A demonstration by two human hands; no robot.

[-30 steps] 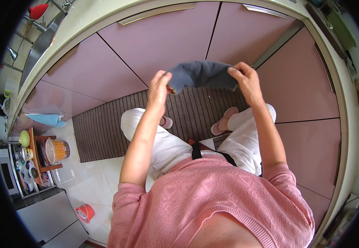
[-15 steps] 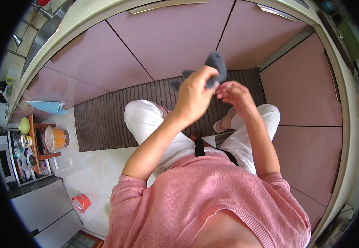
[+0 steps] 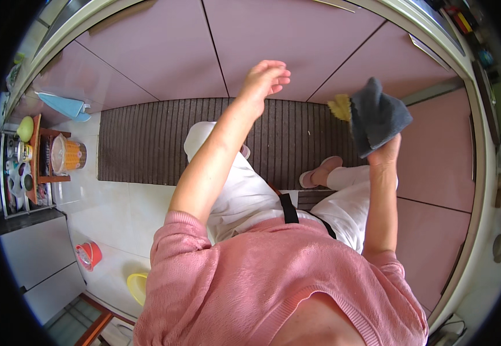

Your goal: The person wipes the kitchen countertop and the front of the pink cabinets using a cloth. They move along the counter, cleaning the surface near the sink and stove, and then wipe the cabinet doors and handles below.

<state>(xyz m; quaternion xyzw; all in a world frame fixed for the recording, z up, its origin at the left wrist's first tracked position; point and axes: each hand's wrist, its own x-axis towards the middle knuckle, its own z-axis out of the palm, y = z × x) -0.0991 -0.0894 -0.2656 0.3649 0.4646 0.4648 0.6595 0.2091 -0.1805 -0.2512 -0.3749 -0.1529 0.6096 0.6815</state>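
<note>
A dark grey cloth hangs over my right hand, which grips it from below and hides most of its own fingers. At the cloth's left edge shows a piece of yellow fabric; whether it is the cloth's other face or a second cloth, I cannot tell. My left hand is held up before the pink cabinet doors, empty, its fingers loosely bent and slightly apart. Neither hand touches the doors visibly.
A ribbed brown mat lies under my feet, along the cabinets. To the left, a light blue cloth hangs by a small wooden stool and an orange-patterned bin. A red bucket and a yellow basin stand on the floor.
Both hands were together at the grey cloth. Now my left hand has let go and moved up and left, while my right hand has carried the cloth to the right, spread wider.
</note>
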